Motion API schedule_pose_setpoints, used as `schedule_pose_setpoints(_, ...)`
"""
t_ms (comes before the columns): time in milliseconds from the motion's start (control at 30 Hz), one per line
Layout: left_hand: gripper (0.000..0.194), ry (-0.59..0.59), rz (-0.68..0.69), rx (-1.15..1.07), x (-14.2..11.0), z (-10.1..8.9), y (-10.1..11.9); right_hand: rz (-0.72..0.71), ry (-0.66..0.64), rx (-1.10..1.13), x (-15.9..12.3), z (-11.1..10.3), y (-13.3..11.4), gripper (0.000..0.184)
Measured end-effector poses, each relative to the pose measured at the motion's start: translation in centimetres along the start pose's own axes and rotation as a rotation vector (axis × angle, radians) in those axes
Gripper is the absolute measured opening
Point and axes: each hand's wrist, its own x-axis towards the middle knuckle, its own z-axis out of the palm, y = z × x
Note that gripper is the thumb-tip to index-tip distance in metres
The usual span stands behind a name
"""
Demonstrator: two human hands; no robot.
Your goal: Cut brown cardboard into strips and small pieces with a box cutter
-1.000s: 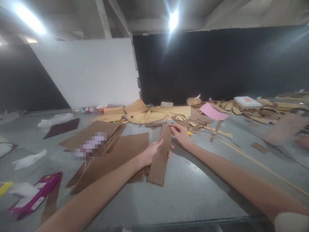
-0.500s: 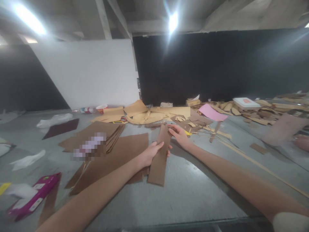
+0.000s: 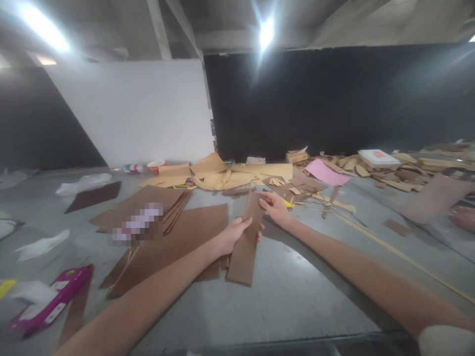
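A brown rectangular strip of leather-like sheet (image 3: pixel 243 259) is held up over the table in the middle of the view, its long side running away from me. My left hand (image 3: pixel 235 233) grips it about halfway along, thumb on top and fingertips showing past the right edge. At the strip's far right corner, my right hand (image 3: pixel 274 207) pinches the edge between thumb and fingers. Just left of my left hand lie a large brown sheet (image 3: pixel 185 237) and a fanned stack of brown sheets (image 3: pixel 148 200), partly covered by a blurred-out patch.
Tan sheets and scraps (image 3: pixel 211 173) line the back of the grey table (image 3: pixel 297 306). A pink sheet (image 3: pixel 326 173) and a white box (image 3: pixel 378 158) sit at the back right. A magenta phone-shaped object (image 3: pixel 55 301) is at the near left. A long thin strip (image 3: pixel 393 252) crosses the right side.
Almost nothing differs. My right fingers have shifted very slightly at the strip's far corner; both hands keep their hold.
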Motion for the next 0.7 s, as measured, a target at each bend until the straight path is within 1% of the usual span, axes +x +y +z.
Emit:
schedule_pose_setpoints(200,0.035,0.006,0.001,0.006,-0.14,0.18,0.13,0.083,-0.009,0.156,0.02,0.00,-0.03,0.055)
schedule_pose_setpoints(267,0.036,0.009,0.002,0.008,-0.13,0.15,0.11,0.078,-0.001,0.141,-0.03,0.03,-0.14,0.056)
schedule_pose_setpoints(367,0.038,0.005,0.011,0.019,-0.07,0.10,0.07,0.051,-0.028,0.090,-0.11,0.12,-0.20,0.058)
schedule_pose_setpoints(433,0.040,0.000,0.014,0.028,-0.03,0.08,0.06,0.054,-0.047,0.107,-0.16,0.23,-0.19,0.059)
schedule_pose_setpoints(533,0.040,0.001,0.015,0.036,-0.06,0.08,0.05,0.083,-0.024,0.160,-0.22,0.36,-0.32,0.061)
schedule_pose_setpoints(600,0.039,-0.003,0.024,0.046,-0.15,0.07,0.04,0.086,-0.003,0.125,-0.28,0.36,-0.55,0.065)
schedule_pose_setpoints(700,0.039,-0.013,0.042,0.058,-0.32,0.07,0.04,0.050,-0.017,-0.023,-0.41,0.30,-0.88,0.071)
